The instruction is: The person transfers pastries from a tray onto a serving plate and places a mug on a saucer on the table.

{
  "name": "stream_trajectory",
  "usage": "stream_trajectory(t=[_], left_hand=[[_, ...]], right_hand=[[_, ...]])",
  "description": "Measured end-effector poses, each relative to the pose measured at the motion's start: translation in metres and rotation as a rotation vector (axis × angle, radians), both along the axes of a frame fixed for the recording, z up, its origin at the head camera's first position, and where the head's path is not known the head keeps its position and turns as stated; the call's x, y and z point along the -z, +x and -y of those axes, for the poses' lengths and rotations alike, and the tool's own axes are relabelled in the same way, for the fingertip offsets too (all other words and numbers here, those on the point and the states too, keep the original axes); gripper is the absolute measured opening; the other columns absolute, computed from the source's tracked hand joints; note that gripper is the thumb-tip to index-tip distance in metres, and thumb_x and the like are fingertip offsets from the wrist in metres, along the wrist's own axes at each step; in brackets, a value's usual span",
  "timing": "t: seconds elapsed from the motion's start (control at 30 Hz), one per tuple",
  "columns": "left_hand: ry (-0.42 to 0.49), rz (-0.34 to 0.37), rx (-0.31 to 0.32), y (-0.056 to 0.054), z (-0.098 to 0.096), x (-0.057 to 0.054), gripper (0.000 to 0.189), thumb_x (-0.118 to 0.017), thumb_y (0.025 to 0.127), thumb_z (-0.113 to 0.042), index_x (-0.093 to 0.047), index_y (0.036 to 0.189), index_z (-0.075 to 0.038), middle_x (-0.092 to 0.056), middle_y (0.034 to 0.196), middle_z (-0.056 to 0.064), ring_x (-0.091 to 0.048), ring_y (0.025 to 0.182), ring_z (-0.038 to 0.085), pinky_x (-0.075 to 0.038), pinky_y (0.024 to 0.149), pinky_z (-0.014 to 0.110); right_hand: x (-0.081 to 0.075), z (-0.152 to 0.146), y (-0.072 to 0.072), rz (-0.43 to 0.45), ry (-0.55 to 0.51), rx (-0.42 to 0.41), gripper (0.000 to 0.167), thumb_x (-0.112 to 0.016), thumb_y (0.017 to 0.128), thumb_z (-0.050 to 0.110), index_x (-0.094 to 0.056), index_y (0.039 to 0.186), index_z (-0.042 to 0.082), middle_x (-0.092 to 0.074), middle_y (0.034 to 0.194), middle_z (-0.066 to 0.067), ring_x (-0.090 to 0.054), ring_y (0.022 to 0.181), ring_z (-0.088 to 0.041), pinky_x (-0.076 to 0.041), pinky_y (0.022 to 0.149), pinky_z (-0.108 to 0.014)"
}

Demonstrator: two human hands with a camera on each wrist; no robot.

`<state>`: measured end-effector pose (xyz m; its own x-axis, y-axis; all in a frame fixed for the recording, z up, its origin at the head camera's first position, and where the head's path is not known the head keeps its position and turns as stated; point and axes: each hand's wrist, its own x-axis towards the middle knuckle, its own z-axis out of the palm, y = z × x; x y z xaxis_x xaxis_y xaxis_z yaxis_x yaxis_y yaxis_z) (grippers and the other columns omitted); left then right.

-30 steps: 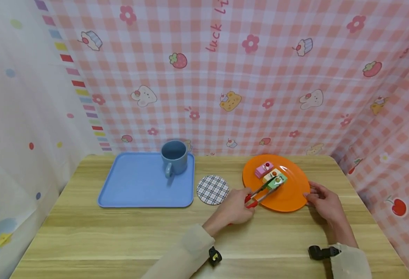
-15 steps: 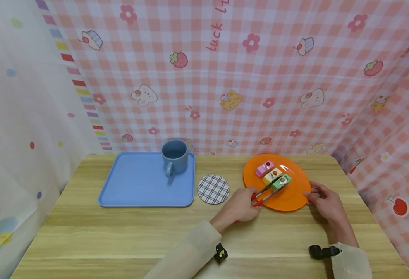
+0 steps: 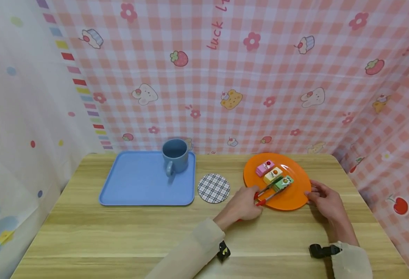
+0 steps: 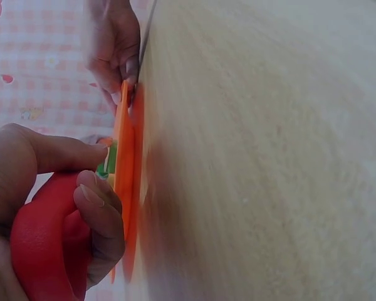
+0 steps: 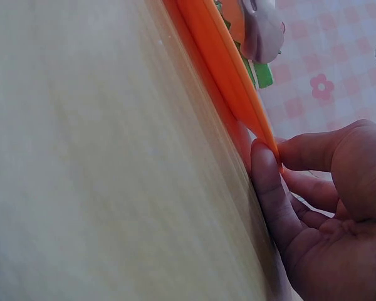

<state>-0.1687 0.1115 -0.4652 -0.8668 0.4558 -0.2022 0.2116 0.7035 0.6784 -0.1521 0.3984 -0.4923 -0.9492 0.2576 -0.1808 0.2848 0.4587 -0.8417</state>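
Observation:
My left hand [image 3: 244, 203] grips red-handled metal tongs [image 3: 267, 195] over the near left of an orange plate [image 3: 298, 193]. The tips of the tongs lie at either side of a small green block-shaped toy cake [image 3: 284, 183] on the plate. Beside it sit a cream toy cake [image 3: 272, 175] and a pink one [image 3: 265, 167], in a diagonal row. My right hand [image 3: 328, 201] pinches the plate's right rim between thumb and fingers, as the right wrist view also shows. In the left wrist view the red handle [image 4: 44, 238] fills the curled left hand.
A blue tray [image 3: 134, 186] lies on the left of the wooden table [image 3: 121, 240], with a blue-grey mug [image 3: 176, 159] at its back right corner. Between tray and plate is a round checked coaster [image 3: 213, 188]. Patterned cloth hangs behind and at both sides.
My left hand and the tongs have moved a little to the right. The green toy cake has shifted right with them, away from the cream one. My right hand stays at the rim.

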Motion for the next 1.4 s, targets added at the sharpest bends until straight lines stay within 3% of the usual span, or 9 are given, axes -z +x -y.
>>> stream_trajectory(t=[0.23,0.57,0.87,1.1,1.4], left_hand=[[0.0,-0.039,0.013,0.001,0.001,0.002,0.044,-0.077,0.084,-0.021,-0.059,0.124,-0.014,-0.057,0.093,0.002,-0.055,0.071,0.018,-0.042,0.055,0.026],[0.018,-0.037,0.01,0.006,0.005,0.0,0.055,-0.081,0.083,-0.026,-0.055,0.129,-0.015,-0.058,0.1,0.002,-0.055,0.08,0.017,-0.046,0.063,0.025],[0.042,-0.035,0.009,0.014,0.007,-0.006,0.052,-0.083,0.083,-0.029,-0.054,0.124,-0.014,-0.055,0.093,0.002,-0.055,0.075,0.017,-0.044,0.058,0.026],[0.071,-0.045,0.003,0.019,0.012,-0.009,0.05,-0.083,0.082,-0.029,-0.054,0.12,-0.014,-0.053,0.083,0.001,-0.052,0.061,0.016,-0.041,0.051,0.026],[0.119,-0.004,-0.054,0.029,0.022,-0.007,0.052,-0.084,0.082,-0.029,-0.054,0.123,-0.017,-0.047,0.068,-0.002,-0.045,0.051,0.015,-0.034,0.046,0.026]], right_hand=[[0.0,0.0,0.0,0.0,-0.005,-0.003,0.06,-0.059,0.104,0.017,-0.036,0.157,0.002,-0.056,0.13,-0.018,-0.061,0.084,0.004,-0.059,0.075,-0.02],[0.001,-0.002,0.001,-0.005,-0.008,-0.019,0.06,-0.058,0.104,0.018,-0.036,0.158,0.003,-0.056,0.13,-0.016,-0.061,0.085,0.004,-0.059,0.076,-0.02],[-0.001,-0.001,0.001,0.017,-0.008,-0.019,0.061,-0.058,0.104,0.018,-0.035,0.158,0.003,-0.055,0.133,-0.018,-0.06,0.087,0.003,-0.059,0.076,-0.02],[-0.001,-0.002,0.001,0.038,0.003,-0.017,0.062,-0.059,0.104,0.022,-0.035,0.158,0.004,-0.054,0.133,-0.016,-0.06,0.089,0.002,-0.058,0.077,-0.019],[0.0,-0.002,0.001,0.029,0.001,-0.013,0.06,-0.058,0.104,0.019,-0.035,0.158,0.002,-0.054,0.131,-0.015,-0.059,0.088,0.003,-0.058,0.076,-0.019]])
